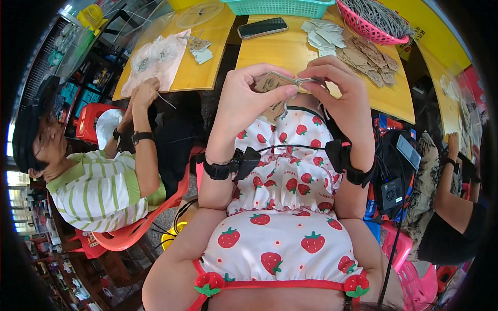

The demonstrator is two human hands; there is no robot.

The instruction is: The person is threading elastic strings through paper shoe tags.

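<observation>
My left hand (241, 101) is closed around brown cardboard hang tags (273, 81), pinching them between thumb and fingers above my lap. A grey cord (310, 80) runs from the tags across to my right hand (345, 90). My right thumb and fingers pinch that cord. Part of the cord hangs in a loop below the tags. The exact way it passes through them is hidden by my fingers.
On the yellow table (249, 54) lie a phone (263, 28), white cards (322, 36) and a pile of brown tags (369, 61). Behind them are a teal basket (280, 7) and a pink basket (358, 23) of grey cords. Co-workers sit on both sides.
</observation>
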